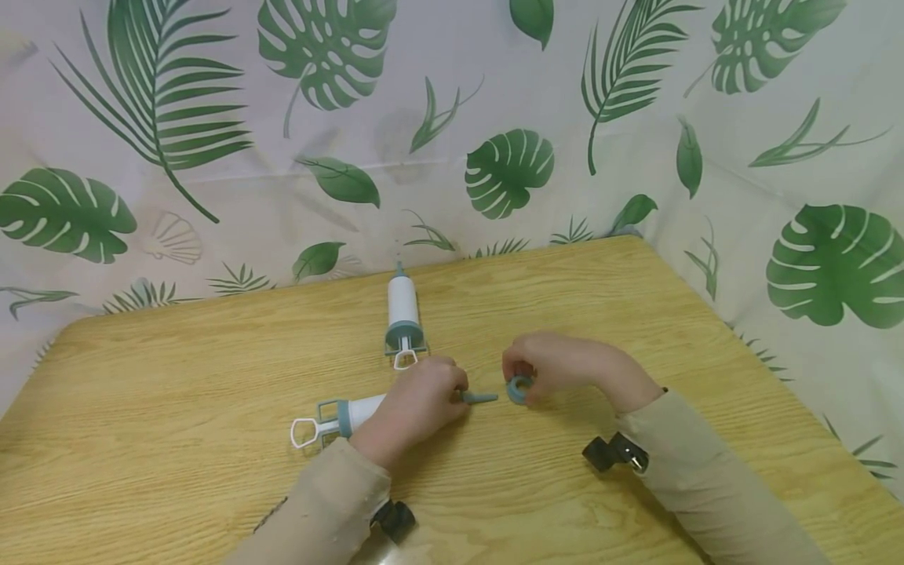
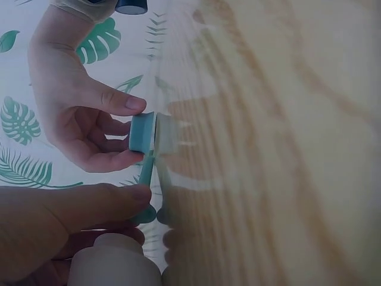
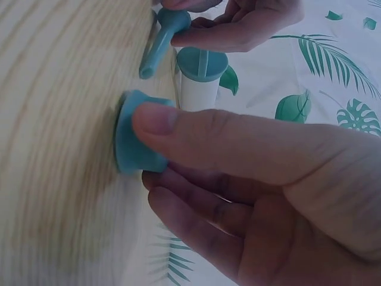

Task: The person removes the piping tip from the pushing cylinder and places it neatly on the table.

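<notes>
My left hand (image 1: 420, 404) pinches a small tapered teal nozzle (image 2: 146, 174) between thumb and fingers, its thin end pointing right. Under that hand lies a white plunger syringe (image 1: 366, 411) with a teal collar and a white loop handle. Its bare white neck (image 2: 116, 241) shows close below the left fingers in the left wrist view. My right hand (image 1: 561, 365) holds a short teal ring cap (image 3: 137, 140) by its sides, thumb on one side and fingers on the other. The cap is just right of the nozzle's tip, low over the wooden table (image 1: 636, 314).
A second white and teal plunger syringe (image 1: 402, 302), with a teal nozzle fitted, lies farther back, its loop handle toward me. Behind the table hangs a leaf-patterned cloth (image 1: 438, 180). Dark wrist cameras (image 1: 614, 453) sit at both sleeves.
</notes>
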### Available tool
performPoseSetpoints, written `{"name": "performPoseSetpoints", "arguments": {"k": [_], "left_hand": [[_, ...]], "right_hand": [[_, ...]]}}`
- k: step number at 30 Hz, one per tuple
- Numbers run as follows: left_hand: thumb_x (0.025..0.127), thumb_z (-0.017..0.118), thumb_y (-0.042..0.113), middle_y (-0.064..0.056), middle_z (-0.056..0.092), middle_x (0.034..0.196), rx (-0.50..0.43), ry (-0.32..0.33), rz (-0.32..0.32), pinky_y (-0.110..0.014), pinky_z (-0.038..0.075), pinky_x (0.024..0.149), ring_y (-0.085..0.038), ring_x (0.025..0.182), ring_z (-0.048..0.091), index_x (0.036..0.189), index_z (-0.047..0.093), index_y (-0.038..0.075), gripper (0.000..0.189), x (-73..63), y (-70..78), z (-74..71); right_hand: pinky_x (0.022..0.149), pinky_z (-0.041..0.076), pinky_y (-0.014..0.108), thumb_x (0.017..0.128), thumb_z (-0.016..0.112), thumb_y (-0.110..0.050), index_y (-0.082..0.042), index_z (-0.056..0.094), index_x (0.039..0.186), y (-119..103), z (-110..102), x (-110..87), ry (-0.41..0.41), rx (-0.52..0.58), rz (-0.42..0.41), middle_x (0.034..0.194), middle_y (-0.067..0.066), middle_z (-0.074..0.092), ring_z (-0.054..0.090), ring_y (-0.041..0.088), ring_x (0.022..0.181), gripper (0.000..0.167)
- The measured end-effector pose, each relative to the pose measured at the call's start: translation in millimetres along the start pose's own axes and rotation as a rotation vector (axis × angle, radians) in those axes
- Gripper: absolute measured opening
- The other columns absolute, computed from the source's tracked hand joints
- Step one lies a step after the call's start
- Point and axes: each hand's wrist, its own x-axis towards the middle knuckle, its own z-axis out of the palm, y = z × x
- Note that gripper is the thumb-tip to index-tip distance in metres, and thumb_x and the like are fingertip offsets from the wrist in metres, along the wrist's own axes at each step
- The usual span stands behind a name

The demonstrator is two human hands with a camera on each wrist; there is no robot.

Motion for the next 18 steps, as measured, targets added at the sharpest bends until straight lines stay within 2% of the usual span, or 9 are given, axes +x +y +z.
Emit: {"name": "performPoseSetpoints", "arguments": {"k": [7,10,14,18], "left_hand": [[0.078,0.078,0.016,0.003,0.060,0.079,-0.005,-0.004,0.001,-0.024,0.048,0.064,-0.011,0.072,0.055,0.085,0.073,0.009,0.011,-0.5,-0.8,0.6],[0.078,0.078,0.016,0.002,0.060,0.079,-0.013,-0.008,0.001,-0.025,0.048,0.065,-0.011,0.073,0.055,0.086,0.073,0.008,0.012,-0.4,-1.6,0.5],[0.078,0.078,0.017,0.000,0.062,0.084,-0.014,-0.010,0.000,-0.027,0.050,0.070,-0.014,0.079,0.058,0.090,0.072,0.007,0.017,-0.4,-2.2,-0.1],[0.078,0.076,0.017,-0.005,0.065,0.093,-0.064,-0.010,-0.022,-0.032,0.051,0.077,-0.020,0.088,0.061,0.097,0.071,0.004,0.024,-1.5,-1.4,-4.8]], "right_hand": [[0.063,0.043,0.024,0.071,0.079,-0.002,-0.010,0.064,0.086,0.4,1.4,1.0,-0.017,-0.001,-0.008,0.079,-0.002,0.056,0.048,0.011,0.070,0.023],[0.065,0.045,0.026,0.071,0.080,-0.002,-0.009,0.065,0.088,1.0,0.9,0.3,-0.026,0.034,0.007,0.081,-0.001,0.057,0.050,0.012,0.072,0.023],[0.073,0.048,0.030,0.073,0.080,-0.006,-0.005,0.066,0.098,2.4,-0.7,-1.6,-0.022,0.086,0.028,0.089,0.001,0.061,0.056,0.015,0.082,0.029],[0.079,0.049,0.032,0.079,0.078,-0.014,-0.002,0.064,0.112,3.4,-2.4,-3.7,-0.016,0.090,0.053,0.098,0.003,0.062,0.058,0.019,0.091,0.038]]}}
